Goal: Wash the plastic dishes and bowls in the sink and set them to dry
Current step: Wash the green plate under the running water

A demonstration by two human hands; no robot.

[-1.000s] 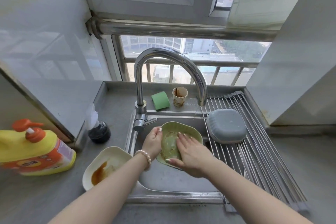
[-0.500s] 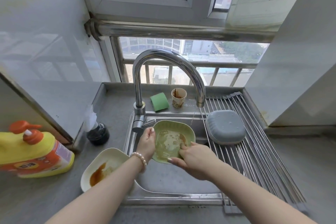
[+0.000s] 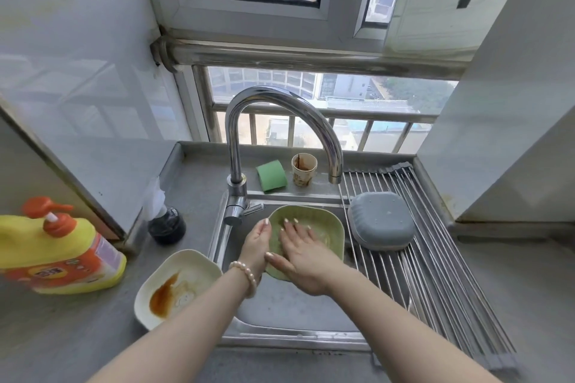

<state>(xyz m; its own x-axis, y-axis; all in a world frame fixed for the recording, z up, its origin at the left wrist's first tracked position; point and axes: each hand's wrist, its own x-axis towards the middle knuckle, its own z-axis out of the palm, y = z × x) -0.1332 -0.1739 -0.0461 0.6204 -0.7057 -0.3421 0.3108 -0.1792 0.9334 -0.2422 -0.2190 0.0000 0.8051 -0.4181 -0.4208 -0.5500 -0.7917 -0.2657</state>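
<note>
Our right hand (image 3: 303,253) lies with its fingers (image 3: 292,228) straight and spread, flat against the inside of the green bowl (image 3: 326,227), the pale nails pointing toward the far rim. Our left hand (image 3: 256,244) grips the same bowl at its left rim, the thumb over the edge and the other fingers hidden behind the wall; a bead bracelet (image 3: 245,277) circles that wrist. We hold the bowl tilted over the sink (image 3: 280,305), in the basin's far half, just below and in front of the tap (image 3: 236,146), whose spout ends above the basin's far right corner.

To the right, a roll-up rack (image 3: 435,258) of metal rods spans the right part of the sink and the worktop edge, and a grey-blue dish (image 3: 381,221) rests upside down on its far end, just beside the green bowl. On the worktop (image 3: 62,336) at the sink's left edge sits a cream dish (image 3: 177,286), open side up, with a brown smear of sauce in it. Along the far edge behind the basin we see a green sponge (image 3: 271,176) and a stained paper cup (image 3: 304,169) standing side by side. Near the left edge of the worktop stands a yellow pump bottle (image 3: 56,249), and a small dark jar (image 3: 166,225) with crumpled plastic on top sits against the left wall.
</note>
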